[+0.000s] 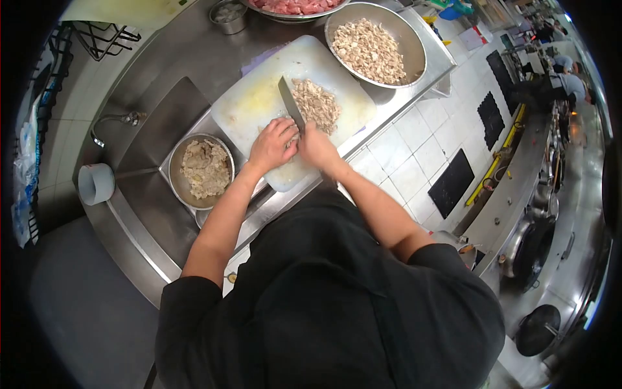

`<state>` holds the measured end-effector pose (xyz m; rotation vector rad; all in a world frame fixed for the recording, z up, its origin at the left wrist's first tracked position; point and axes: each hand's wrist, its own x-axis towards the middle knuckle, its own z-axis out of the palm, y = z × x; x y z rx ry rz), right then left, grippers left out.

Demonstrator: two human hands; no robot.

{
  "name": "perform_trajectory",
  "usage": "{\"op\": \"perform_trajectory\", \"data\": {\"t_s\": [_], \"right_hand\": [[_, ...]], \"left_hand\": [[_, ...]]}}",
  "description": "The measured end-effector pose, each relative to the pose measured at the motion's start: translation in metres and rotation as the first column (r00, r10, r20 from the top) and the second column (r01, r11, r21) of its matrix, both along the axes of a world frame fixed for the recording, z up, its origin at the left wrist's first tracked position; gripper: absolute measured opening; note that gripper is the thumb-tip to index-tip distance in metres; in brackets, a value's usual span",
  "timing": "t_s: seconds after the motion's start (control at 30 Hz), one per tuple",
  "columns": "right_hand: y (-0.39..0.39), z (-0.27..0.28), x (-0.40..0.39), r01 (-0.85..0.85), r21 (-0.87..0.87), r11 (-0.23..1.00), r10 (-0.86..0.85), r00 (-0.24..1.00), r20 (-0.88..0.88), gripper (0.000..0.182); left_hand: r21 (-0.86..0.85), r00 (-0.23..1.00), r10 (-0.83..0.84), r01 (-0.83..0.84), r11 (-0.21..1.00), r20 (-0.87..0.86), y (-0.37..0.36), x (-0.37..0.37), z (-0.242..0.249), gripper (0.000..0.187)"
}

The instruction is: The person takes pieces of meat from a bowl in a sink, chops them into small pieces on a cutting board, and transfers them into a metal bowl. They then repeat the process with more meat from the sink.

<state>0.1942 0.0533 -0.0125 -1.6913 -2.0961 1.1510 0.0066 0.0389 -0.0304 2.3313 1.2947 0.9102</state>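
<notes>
My right hand (pixel 317 149) is closed round the handle of a cleaver (pixel 291 102), its broad blade standing on edge over a pale cutting board (pixel 249 100). To the left of the blade, my left hand (pixel 275 144) has its fingers curled down on something pale at the board; most of that is hidden under the fingers. A heap of chopped pale meat (pixel 317 105) lies on the board just right of the blade. Beyond the board stands a large metal bowl (pixel 418 48) filled with similar small pale pieces.
A metal bowl of pale minced food (pixel 206 170) sits at the sink (pixel 146 194) on the left, near a faucet (pixel 116 123). Raw meat (pixel 298 5) fills a bowl at the back, beside a small metal container (pixel 228 18). Woks (pixel 534 246) line the right; people work far off.
</notes>
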Motion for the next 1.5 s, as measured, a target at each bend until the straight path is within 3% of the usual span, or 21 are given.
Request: {"op": "perform_trajectory", "data": {"t_s": [0.07, 0.13, 0.27, 0.4, 0.47, 0.6, 0.67, 0.7, 0.87, 0.93, 1.03, 1.27, 1.5], "right_hand": [[0.011, 0.007, 0.012, -0.047, 0.030, 0.998, 0.047, 0.999, 0.024, 0.031], [0.014, 0.025, 0.017, -0.040, 0.013, 0.999, 0.039, 0.996, 0.076, 0.030], [0.004, 0.073, 0.015, -0.120, -0.007, 0.993, 0.119, 0.975, 0.190, 0.027], [-0.006, 0.090, 0.009, -0.197, 0.038, 0.980, 0.185, 0.960, 0.212, 0.026], [-0.017, 0.109, 0.008, -0.201, -0.074, 0.977, 0.213, 0.941, 0.263, 0.025], [-0.033, 0.080, 0.009, -0.181, -0.149, 0.972, 0.220, 0.921, 0.320, 0.024], [-0.025, 0.027, 0.002, -0.179, 0.076, 0.981, 0.164, 0.972, 0.170, 0.022], [-0.013, 0.026, -0.004, -0.180, 0.077, 0.981, 0.165, 0.971, 0.170, 0.022], [0.012, 0.055, 0.002, -0.225, 0.082, 0.971, 0.210, 0.964, 0.161, 0.021], [0.003, 0.079, 0.014, -0.210, 0.026, 0.977, 0.201, 0.959, 0.199, 0.021], [-0.010, 0.092, 0.017, -0.174, -0.056, 0.983, 0.183, 0.949, 0.255, 0.021], [-0.028, 0.115, 0.012, -0.176, -0.215, 0.961, 0.243, 0.907, 0.343, 0.024], [-0.023, 0.109, 0.009, -0.166, -0.210, 0.964, 0.236, 0.898, 0.373, 0.023]], "left_hand": [[-0.018, 1.000, -0.025, 0.025, 1.000, 0.009, 0.004, -0.001, 0.003, 0.034], [-0.105, 0.988, 0.052, -0.037, 0.994, 0.142, -0.002, -0.002, 0.001, 0.042], [-0.068, 0.988, 0.021, -0.010, 0.998, 0.155, -0.003, -0.004, 0.001, 0.042], [-0.108, 0.979, 0.114, -0.097, 0.989, 0.171, -0.002, 0.001, 0.002, 0.040], [-0.132, 0.982, 0.124, -0.105, 0.986, 0.144, -0.002, 0.001, 0.001, 0.040], [-0.058, 0.981, 0.086, -0.077, 0.995, 0.173, 0.002, 0.000, -0.004, 0.039], [-0.041, 0.983, 0.088, -0.082, 0.996, 0.163, -0.001, 0.000, -0.005, 0.039], [-0.061, 0.984, 0.095, -0.086, 0.994, 0.150, -0.001, 0.000, -0.006, 0.036], [-0.088, 0.979, 0.120, -0.107, 0.990, 0.166, 0.000, -0.002, 0.004, 0.032], [0.050, 0.983, 0.150, -0.156, 0.986, 0.105, -0.002, -0.005, 0.003, 0.030], [-0.035, 0.960, 0.210, -0.207, 0.978, 0.184, -0.005, -0.001, 0.000, 0.026], [0.000, 0.978, 0.153, -0.155, 0.988, 0.144, 0.001, -0.003, -0.004, 0.021], [-0.068, 0.967, 0.200, -0.192, 0.979, 0.155, 0.009, -0.002, -0.003, 0.017]]}}
